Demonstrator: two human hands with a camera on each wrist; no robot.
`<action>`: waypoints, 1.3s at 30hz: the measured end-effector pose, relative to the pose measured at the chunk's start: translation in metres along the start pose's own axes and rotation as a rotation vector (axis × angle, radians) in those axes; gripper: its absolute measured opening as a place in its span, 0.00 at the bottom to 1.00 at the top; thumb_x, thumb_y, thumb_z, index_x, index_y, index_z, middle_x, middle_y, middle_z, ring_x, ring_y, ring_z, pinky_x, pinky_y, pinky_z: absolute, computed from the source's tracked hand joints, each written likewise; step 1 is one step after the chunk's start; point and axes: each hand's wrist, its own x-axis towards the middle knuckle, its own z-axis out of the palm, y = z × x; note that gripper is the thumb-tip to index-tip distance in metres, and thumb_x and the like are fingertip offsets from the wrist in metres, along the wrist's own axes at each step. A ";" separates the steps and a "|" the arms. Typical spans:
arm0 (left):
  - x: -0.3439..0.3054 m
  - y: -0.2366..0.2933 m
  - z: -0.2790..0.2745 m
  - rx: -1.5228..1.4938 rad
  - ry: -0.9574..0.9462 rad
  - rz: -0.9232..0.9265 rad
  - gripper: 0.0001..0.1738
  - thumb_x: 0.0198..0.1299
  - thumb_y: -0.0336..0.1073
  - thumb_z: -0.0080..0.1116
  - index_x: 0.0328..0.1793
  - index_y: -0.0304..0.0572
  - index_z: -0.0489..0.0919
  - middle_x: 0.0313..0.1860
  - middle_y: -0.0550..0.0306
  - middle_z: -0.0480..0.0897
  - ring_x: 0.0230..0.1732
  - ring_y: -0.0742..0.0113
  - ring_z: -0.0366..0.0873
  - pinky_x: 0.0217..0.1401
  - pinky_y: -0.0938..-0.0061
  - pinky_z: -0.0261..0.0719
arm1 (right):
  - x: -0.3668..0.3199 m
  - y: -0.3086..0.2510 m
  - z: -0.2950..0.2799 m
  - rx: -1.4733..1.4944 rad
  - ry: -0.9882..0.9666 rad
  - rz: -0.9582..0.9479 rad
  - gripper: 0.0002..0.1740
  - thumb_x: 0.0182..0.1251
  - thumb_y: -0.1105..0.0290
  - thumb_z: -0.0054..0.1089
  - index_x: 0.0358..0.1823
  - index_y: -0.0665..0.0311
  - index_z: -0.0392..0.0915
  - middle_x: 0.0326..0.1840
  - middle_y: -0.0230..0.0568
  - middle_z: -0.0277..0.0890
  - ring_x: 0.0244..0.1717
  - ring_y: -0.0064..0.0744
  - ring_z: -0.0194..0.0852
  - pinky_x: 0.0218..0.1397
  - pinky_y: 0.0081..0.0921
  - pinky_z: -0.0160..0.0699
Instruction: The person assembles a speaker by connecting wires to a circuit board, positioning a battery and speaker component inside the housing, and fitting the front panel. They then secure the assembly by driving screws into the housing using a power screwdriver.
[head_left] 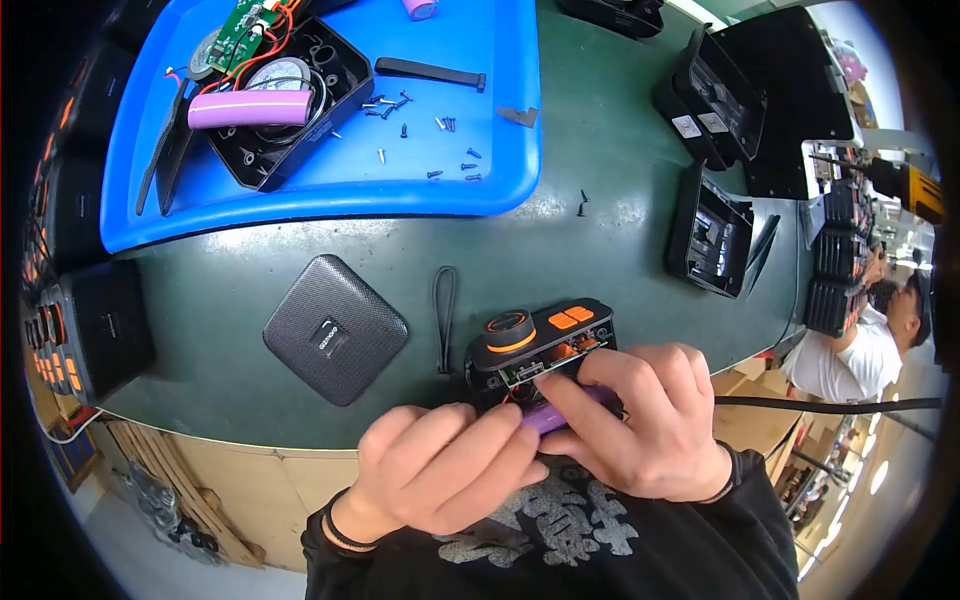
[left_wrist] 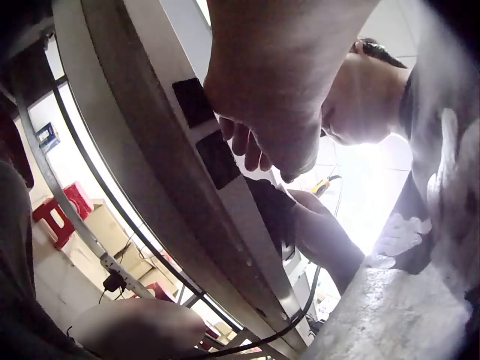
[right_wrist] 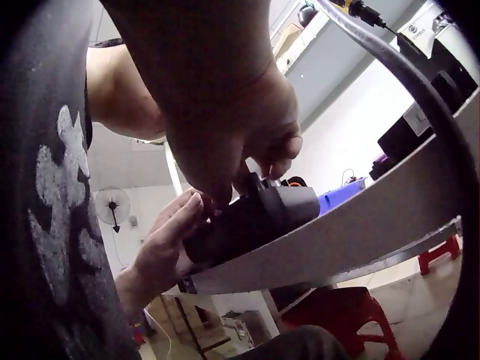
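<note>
Left hand [head_left: 440, 470] pinches the purple cell [head_left: 544, 418] beside the open speaker [head_left: 546, 334]; right hand [head_left: 650, 425] curls round it too; if they twist it, that red wire [head_left: 507, 397] could probably tear loose.

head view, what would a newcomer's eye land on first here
Probably the bright blue tray at upper left, where a pinkish-purple cylinder lies across an open black housing. Next, perhaps, the black unit with orange buttons near the green table's near edge. Just below it, the left hand and right hand meet at a purple cylinder.
</note>
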 end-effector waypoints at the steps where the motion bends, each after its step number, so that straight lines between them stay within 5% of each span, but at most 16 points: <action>1: -0.002 0.000 -0.002 0.000 -0.004 0.002 0.13 0.59 0.49 0.67 0.46 0.55 0.85 0.47 0.68 0.83 0.42 0.67 0.74 0.42 0.73 0.66 | 0.001 0.001 0.000 0.003 0.000 0.005 0.26 0.66 0.60 0.65 0.62 0.64 0.74 0.29 0.40 0.78 0.29 0.44 0.78 0.37 0.39 0.77; 6: -0.002 -0.006 -0.011 0.088 -0.136 -0.094 0.24 0.61 0.61 0.62 0.47 0.50 0.87 0.44 0.60 0.78 0.43 0.57 0.71 0.47 0.61 0.69 | -0.001 -0.005 0.001 0.012 0.003 0.020 0.26 0.67 0.60 0.65 0.62 0.64 0.74 0.29 0.40 0.78 0.29 0.44 0.78 0.37 0.39 0.77; 13: 0.005 -0.010 -0.010 0.014 -0.177 -0.075 0.30 0.52 0.67 0.65 0.47 0.51 0.88 0.42 0.61 0.75 0.42 0.57 0.70 0.46 0.63 0.71 | -0.001 -0.001 0.001 0.021 0.009 0.026 0.26 0.67 0.60 0.65 0.62 0.64 0.74 0.29 0.40 0.78 0.29 0.44 0.78 0.37 0.39 0.77; 28: 0.018 -0.004 -0.009 -0.125 -0.223 -0.163 0.27 0.42 0.56 0.75 0.45 0.50 0.85 0.42 0.62 0.74 0.41 0.60 0.71 0.43 0.66 0.69 | -0.008 0.020 -0.011 0.048 0.046 0.067 0.26 0.68 0.60 0.65 0.62 0.64 0.74 0.28 0.41 0.78 0.28 0.44 0.78 0.36 0.39 0.77; 39: 0.020 0.002 -0.008 -0.046 -0.239 -0.100 0.33 0.44 0.64 0.72 0.45 0.45 0.84 0.39 0.56 0.73 0.41 0.53 0.70 0.45 0.60 0.70 | -0.053 0.081 -0.023 0.052 0.150 0.150 0.26 0.68 0.60 0.65 0.63 0.64 0.73 0.28 0.41 0.78 0.28 0.44 0.78 0.36 0.39 0.77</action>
